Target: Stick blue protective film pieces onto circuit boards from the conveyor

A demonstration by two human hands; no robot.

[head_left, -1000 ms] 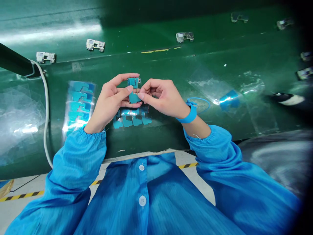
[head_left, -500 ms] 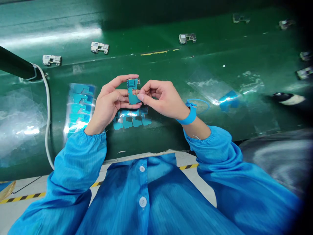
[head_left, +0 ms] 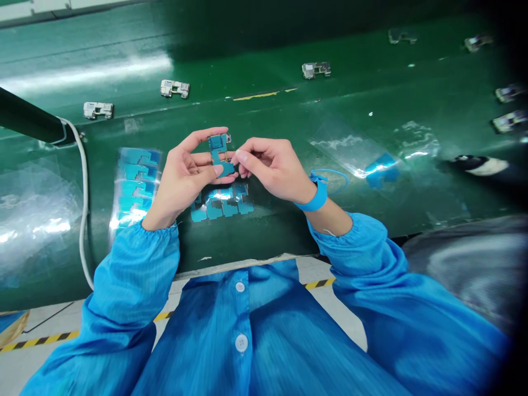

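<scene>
My left hand holds a small circuit board upright, its face covered in blue film. The left thumb presses on the board's lower part while the fingers support it from behind and at the top. My right hand has its fingers pinched together at the board's right edge, and the fingertips touch it there. A blue wrist strap goes round the right wrist. Below the hands lies a strip of blue cut-out film pieces. Another sheet of blue film pieces lies beside the left wrist.
Along the far side of the green bench lie several boards, among them one at the left and one near the middle. A white cable runs down the left. Clear film with a blue piece lies at right.
My left thumb has come onto the lower face of the circuit board, which tilts slightly. My right fingertips have shifted a little at its edge. The view has moved slightly.
</scene>
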